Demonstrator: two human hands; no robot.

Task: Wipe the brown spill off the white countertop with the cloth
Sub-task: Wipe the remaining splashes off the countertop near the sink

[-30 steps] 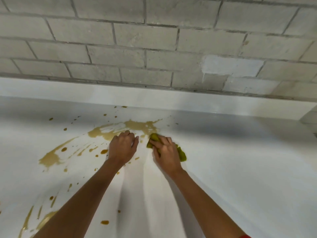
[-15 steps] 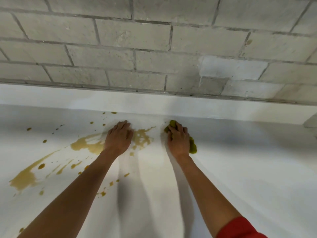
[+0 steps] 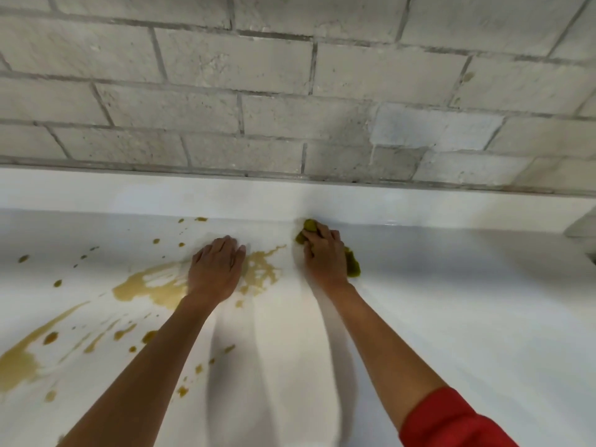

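A brown spill (image 3: 151,287) spreads over the left half of the white countertop (image 3: 451,301), with streaks and drops running to the lower left. My right hand (image 3: 324,254) holds a bunched green cloth (image 3: 353,264) pressed on the counter near the back, just right of the spill's right end. Part of the cloth pokes out past my fingertips. My left hand (image 3: 215,269) rests on the counter over the middle of the spill, fingers together and bent at the tips.
A white upstand (image 3: 419,204) runs along the back of the counter below a grey block wall (image 3: 290,91). A grey corner (image 3: 583,225) juts in at the far right. A red sleeve (image 3: 451,421) covers my right upper arm.
My right hand has pushed the cloth away from me, from the spill's right end up to the back of the counter. My left hand slid forward over the spill.
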